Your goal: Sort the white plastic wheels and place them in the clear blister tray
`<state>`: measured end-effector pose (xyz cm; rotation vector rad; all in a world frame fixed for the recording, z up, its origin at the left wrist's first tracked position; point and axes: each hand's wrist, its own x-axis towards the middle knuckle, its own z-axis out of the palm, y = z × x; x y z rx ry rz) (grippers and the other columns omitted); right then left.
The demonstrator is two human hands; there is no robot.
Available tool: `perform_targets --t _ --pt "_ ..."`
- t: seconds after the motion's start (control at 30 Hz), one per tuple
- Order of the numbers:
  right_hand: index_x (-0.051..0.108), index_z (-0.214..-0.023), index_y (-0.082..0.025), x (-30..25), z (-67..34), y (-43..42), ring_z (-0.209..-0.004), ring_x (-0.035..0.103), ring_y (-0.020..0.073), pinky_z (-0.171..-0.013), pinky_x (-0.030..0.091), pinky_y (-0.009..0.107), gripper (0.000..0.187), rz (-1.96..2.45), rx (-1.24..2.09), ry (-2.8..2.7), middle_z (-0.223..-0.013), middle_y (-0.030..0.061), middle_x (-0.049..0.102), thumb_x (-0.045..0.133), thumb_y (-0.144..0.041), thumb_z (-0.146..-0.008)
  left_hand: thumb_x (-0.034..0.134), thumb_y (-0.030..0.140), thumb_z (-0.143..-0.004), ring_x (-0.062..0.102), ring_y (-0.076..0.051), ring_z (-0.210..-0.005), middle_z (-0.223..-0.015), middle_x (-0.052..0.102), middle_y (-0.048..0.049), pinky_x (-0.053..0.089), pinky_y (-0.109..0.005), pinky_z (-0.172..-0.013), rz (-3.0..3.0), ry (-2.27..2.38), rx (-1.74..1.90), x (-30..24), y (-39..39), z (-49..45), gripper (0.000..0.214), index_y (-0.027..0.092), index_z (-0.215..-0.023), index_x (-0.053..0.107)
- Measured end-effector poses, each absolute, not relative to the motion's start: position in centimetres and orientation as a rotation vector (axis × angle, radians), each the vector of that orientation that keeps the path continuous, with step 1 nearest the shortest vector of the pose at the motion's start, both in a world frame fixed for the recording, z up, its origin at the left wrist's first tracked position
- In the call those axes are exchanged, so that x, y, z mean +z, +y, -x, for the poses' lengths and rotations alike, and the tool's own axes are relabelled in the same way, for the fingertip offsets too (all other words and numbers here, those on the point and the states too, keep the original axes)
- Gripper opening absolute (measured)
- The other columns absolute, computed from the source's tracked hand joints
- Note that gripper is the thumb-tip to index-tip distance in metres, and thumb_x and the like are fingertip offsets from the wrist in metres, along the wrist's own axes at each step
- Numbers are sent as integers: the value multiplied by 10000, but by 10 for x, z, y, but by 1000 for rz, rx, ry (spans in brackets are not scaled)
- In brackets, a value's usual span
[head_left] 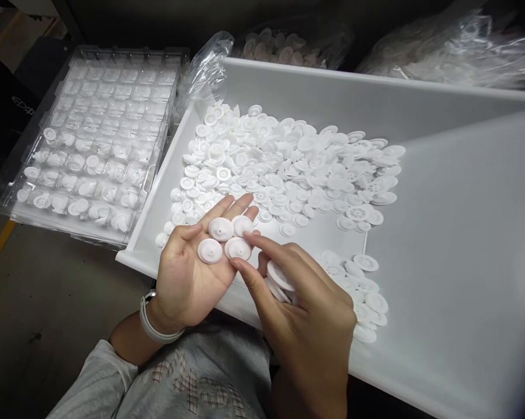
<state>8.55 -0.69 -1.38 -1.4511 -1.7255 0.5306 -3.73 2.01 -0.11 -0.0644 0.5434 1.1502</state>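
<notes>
My left hand (201, 267) is palm up with its fingers stretched out, and several small white plastic gears (210, 251) rest on its palm and fingers. My right hand (306, 308) reaches over from the right, its thumb and index finger at the edge of one white gear (238, 248) on the left hand. More white gears (279, 276) are tucked inside the curled fingers of the right hand; how many is partly hidden. Both hands are above the near wall of a large white bin (440, 233), in which a wide heap of loose gears (284, 157) lies.
A smaller pile of gears (367, 291) lies in the bin near my right hand. Left of the bin sits a clear blister tray (88, 134); its nearer rows of pockets contain white parts. Plastic bags (463, 52) stand behind the bin, one with round parts (275, 46) inside.
</notes>
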Motion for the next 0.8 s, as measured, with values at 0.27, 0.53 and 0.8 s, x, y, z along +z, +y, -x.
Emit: perform_targets --t 0.27,0.53,0.8 --pt "627 -1134 -190 -16 -84 -8 -738 575 72 -693 481 176 293 1378 483 -1768 -812 -33 599 701 -153 -852 379 282 -913 560 -194 -1297 -1383 607 -50 465 -322 -1081 58 561 1169 -3 20 35 432 156 -1277 577" --pt "641 -1090 -185 -15 -84 -8 -729 565 69 -691 475 169 257 1364 504 -1766 -792 -33 577 707 -142 -845 449 191 -887 597 -177 -1252 -1344 638 -38 513 -270 -1022 52 660 1212 -1 21 31 419 171 -1291 559" --pt "619 -1111 -161 -12 -81 -7 -753 604 87 -687 514 190 233 1300 599 -1757 -840 -1 622 662 -157 -882 481 184 -895 605 -137 -1237 -1299 668 1 444 -283 -1121 63 853 1238 5 21 25 325 195 -1172 652"
